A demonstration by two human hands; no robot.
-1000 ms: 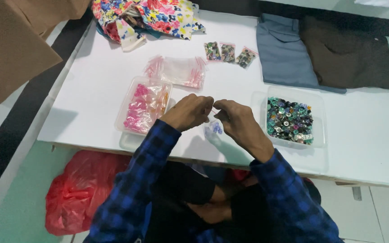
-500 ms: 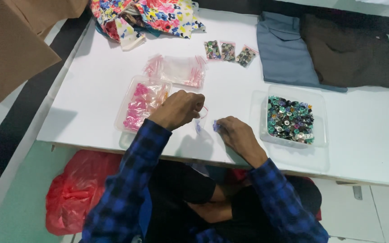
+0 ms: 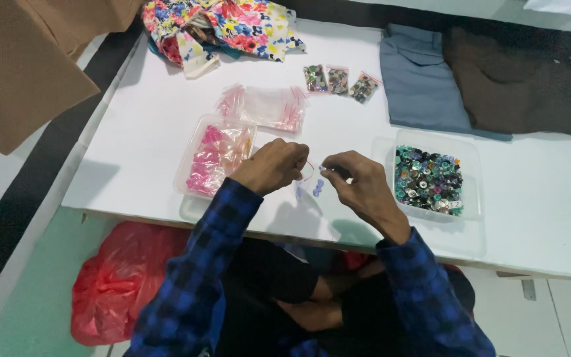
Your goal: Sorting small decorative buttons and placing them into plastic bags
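My left hand [image 3: 273, 165] is closed in a pinch on the upper left edge of a small clear plastic zip bag with a red seal strip [image 3: 310, 180]. My right hand [image 3: 358, 186] pinches the opposite upper edge of the same bag with thumb and forefinger; the remaining fingers are curled. The bag hangs between both hands just above the white table [image 3: 166, 112], near its front edge. A few small blue buttons [image 3: 318, 187] sit in the bottom of the bag. I cannot tell whether the mouth of the bag is sealed.

Just left of my left hand stands a clear plastic tray of pink buttons [image 3: 214, 157]. Just right of my right hand stands a clear plastic tray of mixed dark, green and silver buttons [image 3: 429, 180].

Behind the pink tray lies a loose pile of empty clear zip bags [image 3: 266, 107]. Farther back lie three small filled bags of buttons [image 3: 338, 82] in a row. At the far edge of the table are a floral fabric [image 3: 232, 23], a folded grey-blue cloth [image 3: 418, 76] and a folded dark brown cloth [image 3: 517, 82], the last two touching. A red plastic bag [image 3: 117, 281] lies on the floor under the table, to my left.
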